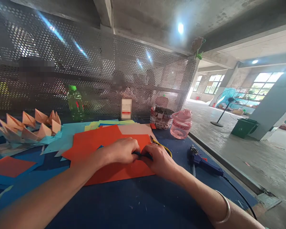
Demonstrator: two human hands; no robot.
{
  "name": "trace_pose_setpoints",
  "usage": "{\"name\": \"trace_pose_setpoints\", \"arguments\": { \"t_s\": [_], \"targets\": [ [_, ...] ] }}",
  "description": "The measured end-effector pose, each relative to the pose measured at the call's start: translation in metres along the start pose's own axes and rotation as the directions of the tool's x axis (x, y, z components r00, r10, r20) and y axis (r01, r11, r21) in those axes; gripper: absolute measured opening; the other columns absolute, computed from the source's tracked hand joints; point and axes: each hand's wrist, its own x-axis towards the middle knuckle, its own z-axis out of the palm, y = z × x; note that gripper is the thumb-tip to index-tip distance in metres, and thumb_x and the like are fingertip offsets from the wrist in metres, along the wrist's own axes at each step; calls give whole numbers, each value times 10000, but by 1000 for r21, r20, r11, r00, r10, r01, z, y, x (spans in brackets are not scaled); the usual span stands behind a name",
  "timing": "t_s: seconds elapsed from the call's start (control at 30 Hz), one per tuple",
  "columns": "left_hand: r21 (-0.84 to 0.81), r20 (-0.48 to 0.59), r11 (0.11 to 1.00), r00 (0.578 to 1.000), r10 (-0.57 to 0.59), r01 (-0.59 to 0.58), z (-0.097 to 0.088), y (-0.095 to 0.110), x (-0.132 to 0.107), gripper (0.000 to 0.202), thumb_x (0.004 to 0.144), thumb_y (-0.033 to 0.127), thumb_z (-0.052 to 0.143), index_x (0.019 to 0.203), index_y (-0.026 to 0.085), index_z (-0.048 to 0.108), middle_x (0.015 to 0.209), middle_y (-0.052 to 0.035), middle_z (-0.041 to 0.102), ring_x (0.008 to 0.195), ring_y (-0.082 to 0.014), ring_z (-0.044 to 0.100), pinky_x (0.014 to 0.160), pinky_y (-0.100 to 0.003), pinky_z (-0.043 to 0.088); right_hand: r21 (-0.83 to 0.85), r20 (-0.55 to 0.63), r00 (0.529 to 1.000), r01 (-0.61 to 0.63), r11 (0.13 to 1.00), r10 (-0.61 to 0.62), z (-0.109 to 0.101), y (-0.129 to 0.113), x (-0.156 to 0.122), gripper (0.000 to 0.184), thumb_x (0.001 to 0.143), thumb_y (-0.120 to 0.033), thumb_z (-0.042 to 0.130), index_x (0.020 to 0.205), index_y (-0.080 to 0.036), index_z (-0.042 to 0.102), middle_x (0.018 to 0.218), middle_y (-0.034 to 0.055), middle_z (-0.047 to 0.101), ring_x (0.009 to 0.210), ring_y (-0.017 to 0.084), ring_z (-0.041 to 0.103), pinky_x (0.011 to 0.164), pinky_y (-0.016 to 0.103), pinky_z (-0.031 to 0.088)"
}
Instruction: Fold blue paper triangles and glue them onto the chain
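Left hand and right hand close their grips on a dark strip, seemingly pinning it to orange paper.

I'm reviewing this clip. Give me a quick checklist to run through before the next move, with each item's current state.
Both hands on the work: ok, the left hand and right hand meet on the orange sheet.
Sheet lying flat: ok, it rests flat on the dark blue table.
Dark strip between the hands: cannot tell what it is, as the fingers hide most of it.
Yellow loop beside the right hand: cannot tell whether it is a handle or a cord.
Blue hot glue gun apart from the hands: ok, it lies to their right.
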Motion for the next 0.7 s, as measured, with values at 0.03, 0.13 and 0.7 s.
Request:
{"name": "trace_pose_setpoints", "arguments": {
  "t_s": [0.03, 0.13, 0.7],
  "targets": [
    [-5, -3, 1000, 1000, 4, -4, 0, -1, 0, 171, 725, 208, 514, 625, 198, 653, 566, -2, 589, 536, -144, 453, 505, -273, 265, 3, -9, 1000, 4, 1000, -4, 0, 0, 0, 56, 801, -120, 687, 801, -172, 666, 777, 28, 696, 731, 151, 606, 666, 243, 396],
    [-6, -23, 1000, 1000, 16, -16, 0, -4, 0, 174, 714, 200, 508, 639, 198, 665, 576, -5, 603, 543, -142, 478, 507, -270, 270, 15, -30, 1000, -4, 1000, 4, 2, 1, 0, 44, 817, -147, 692, 826, -181, 665, 799, 28, 700, 753, 156, 614, 679, 246, 401],
    [-37, -39, 999, 999, 4, -6, -1, -4, 0, 187, 718, 198, 517, 665, 196, 696, 594, -14, 636, 546, -149, 528, 500, -262, 285, 67, 37, 990, -138, 988, 136, 2, 0, 0, 135, 798, -125, 664, 911, -200, 659, 860, 31, 735, 783, 179, 653, 657, 237, 400]
  ]
}}
